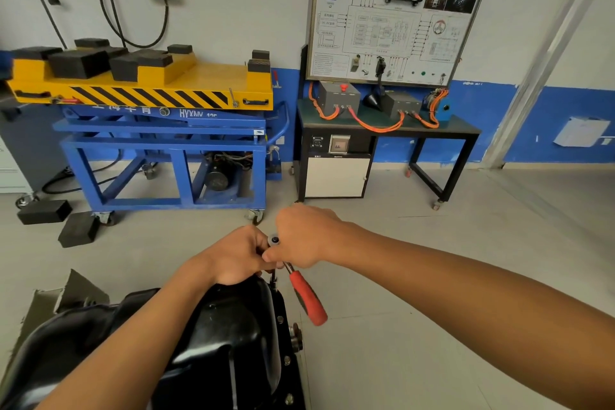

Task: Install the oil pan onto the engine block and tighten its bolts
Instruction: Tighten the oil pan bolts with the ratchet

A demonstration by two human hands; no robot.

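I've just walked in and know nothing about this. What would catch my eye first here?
First, the two hands at centre: the left hand and right hand both hold a red-handled wrench above the black oil pan at the bottom. Behind, a yellow platform with black stripes sits on a blue frame at left, and a diagram board stands over orange cables at right.

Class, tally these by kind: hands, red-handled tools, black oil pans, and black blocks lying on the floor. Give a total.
Hands: 2, left hand and right hand
Red-handled tool: 1
Oil pan: 1
Blocks on the floor: 2
Total: 6
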